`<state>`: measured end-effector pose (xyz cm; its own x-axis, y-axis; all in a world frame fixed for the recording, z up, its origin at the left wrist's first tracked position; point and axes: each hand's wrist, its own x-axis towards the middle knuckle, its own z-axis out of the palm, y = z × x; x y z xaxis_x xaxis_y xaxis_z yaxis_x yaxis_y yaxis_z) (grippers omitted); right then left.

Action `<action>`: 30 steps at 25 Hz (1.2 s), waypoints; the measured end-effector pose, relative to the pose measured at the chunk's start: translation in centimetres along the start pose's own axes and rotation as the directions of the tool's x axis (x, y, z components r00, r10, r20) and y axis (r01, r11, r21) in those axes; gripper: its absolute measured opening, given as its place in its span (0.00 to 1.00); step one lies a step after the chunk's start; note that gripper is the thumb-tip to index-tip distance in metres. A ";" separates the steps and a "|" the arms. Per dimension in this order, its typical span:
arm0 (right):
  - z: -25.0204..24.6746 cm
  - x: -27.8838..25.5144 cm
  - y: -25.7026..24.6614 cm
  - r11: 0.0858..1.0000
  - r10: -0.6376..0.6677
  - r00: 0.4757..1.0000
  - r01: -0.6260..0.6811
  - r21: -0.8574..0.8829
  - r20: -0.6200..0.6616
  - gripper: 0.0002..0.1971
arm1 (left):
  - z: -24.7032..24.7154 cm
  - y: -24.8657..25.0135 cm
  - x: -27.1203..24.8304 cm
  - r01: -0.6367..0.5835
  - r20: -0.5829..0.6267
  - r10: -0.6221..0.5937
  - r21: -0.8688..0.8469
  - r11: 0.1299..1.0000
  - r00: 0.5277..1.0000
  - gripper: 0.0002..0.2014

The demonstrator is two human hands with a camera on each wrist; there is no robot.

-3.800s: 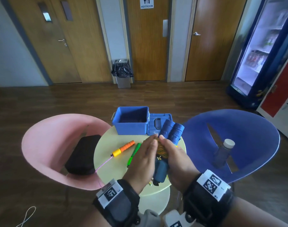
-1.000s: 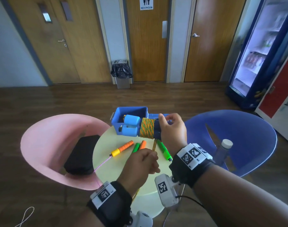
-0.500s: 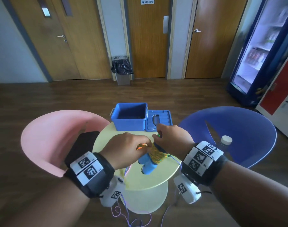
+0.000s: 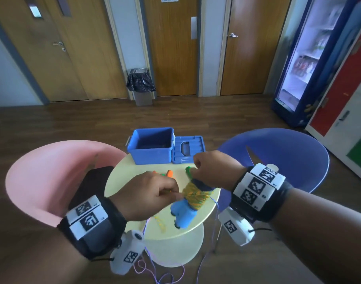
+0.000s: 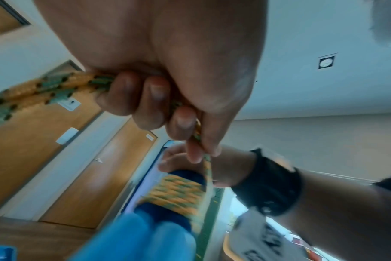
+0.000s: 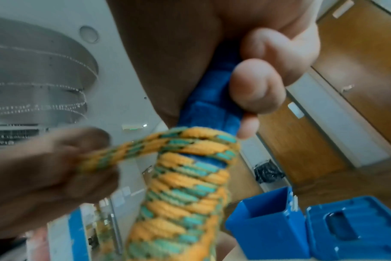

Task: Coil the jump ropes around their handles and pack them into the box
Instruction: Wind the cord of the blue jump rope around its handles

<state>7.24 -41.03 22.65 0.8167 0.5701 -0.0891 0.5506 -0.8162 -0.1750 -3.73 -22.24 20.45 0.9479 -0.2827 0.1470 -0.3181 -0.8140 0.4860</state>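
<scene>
Gripping blue handles (image 4: pixel 183 214), right hand (image 4: pixel 211 170) faces left hand (image 4: pixel 149 193) pinching rope (image 6: pixel 127 151) above table edge (image 4: pixel 213 208).

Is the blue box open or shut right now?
Open. The blue box stands on the round table with its lid swung flat to the side; its dim interior is exposed, contents unclear.
</scene>
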 end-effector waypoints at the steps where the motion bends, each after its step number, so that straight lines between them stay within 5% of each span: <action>1: -0.1 0.5 0.4 0.999 0.028 0.998 -0.026 0.036 -0.057 0.11 | 0.3 0.8 -0.4 -0.048 -0.014 0.049 0.075 0.996 0.999 0.21; 6: 0.0 1.9 1.1 0.957 0.155 0.979 -0.115 0.267 -0.133 0.15 | 3.0 4.1 -1.3 -0.141 -0.059 0.163 0.280 0.950 0.985 0.20; 10: 1.7 1.9 0.5 0.982 0.129 0.981 -0.105 0.159 -0.148 0.13 | 2.2 3.6 -0.9 -0.143 -0.057 0.173 0.346 0.927 0.983 0.20; 14: 1.9 1.1 -0.4 0.998 -0.053 0.999 0.052 -0.021 -0.005 0.12 | -0.8 1.2 0.5 -0.031 -0.095 0.066 0.330 0.943 0.993 0.20; 19: -0.4 -0.1 -1.4 0.981 -0.182 0.972 0.190 -0.043 0.149 0.12 | -1.7 -0.4 1.0 0.168 0.033 -0.168 -0.005 0.986 0.985 0.11; 23: -1.3 0.2 -0.6 0.982 -0.128 0.978 0.149 -0.118 0.167 0.11 | -0.6 0.0 0.5 0.157 0.051 -0.152 -0.109 0.982 0.987 0.10; 30: -1.3 -0.3 -0.1 0.988 -0.144 0.956 0.151 -0.008 0.257 0.13 | 0.2 -0.2 1.0 0.200 0.085 -0.186 -0.207 0.958 0.979 0.09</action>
<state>7.18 -41.22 23.96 0.6568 0.6866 -0.3117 0.6691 -0.7213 -0.1789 -2.73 -22.40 20.35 0.9855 -0.1686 -0.0193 -0.1119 -0.7313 0.6728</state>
